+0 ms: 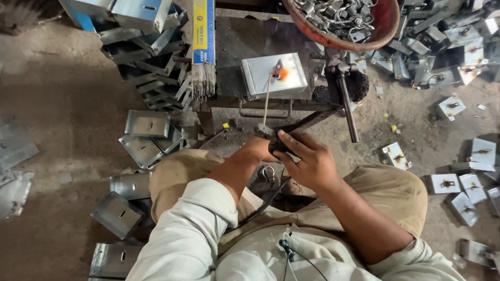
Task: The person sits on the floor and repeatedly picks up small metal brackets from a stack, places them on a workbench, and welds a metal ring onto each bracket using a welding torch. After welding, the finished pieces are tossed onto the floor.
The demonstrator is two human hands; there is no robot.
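Note:
A square sheet-metal box [263,74] lies on a dark metal work stand [234,41], with a small metal piece on its top and an orange glowing spot [283,74] beside it. A thin welding rod [267,99] runs from that spot down to a dark electrode holder [278,144]. My left hand [259,149] and my right hand [308,161] both grip the holder just below the stand's front edge. A black cable [259,209] leads from the holder down across my lap.
A packet of welding rods [203,47] lies at the stand's left. A hammer [346,99] rests at its right. A rust-red bowl [380,28] holds several metal loops. Metal boxes are piled at the back left [143,47], lie by my left knee [148,125] and at the right [445,183].

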